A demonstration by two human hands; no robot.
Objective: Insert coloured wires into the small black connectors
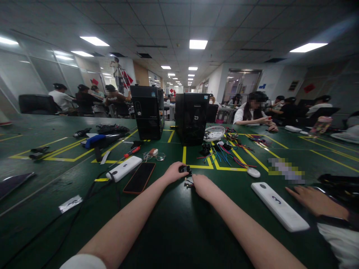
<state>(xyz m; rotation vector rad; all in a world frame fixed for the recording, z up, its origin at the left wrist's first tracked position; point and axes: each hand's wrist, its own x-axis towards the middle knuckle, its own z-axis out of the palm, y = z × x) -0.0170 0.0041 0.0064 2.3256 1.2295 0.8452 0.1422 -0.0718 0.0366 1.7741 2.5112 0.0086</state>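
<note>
My left hand (174,173) grips a small black part (185,170) between thumb and fingers, a little above the green table. Close beside it, my right hand (204,185) has its fingers closed at the part's near side. Short wires with small dark ends (189,184) stick out to the left of the right fingertips. Whether those wires join the black part is too small to tell. What sits between my right fingers is mostly hidden. Beyond my hands lies a bundle of coloured wires (224,151) with black connectors.
Two black computer towers (193,116) (147,112) stand ahead. A phone (139,178), a white power bank (125,168), glasses (159,156) and a screwdriver (132,151) lie left. Another white power bank (277,205) and a neighbour's hand (316,201) are right. A white basket (214,133) stands behind the wires.
</note>
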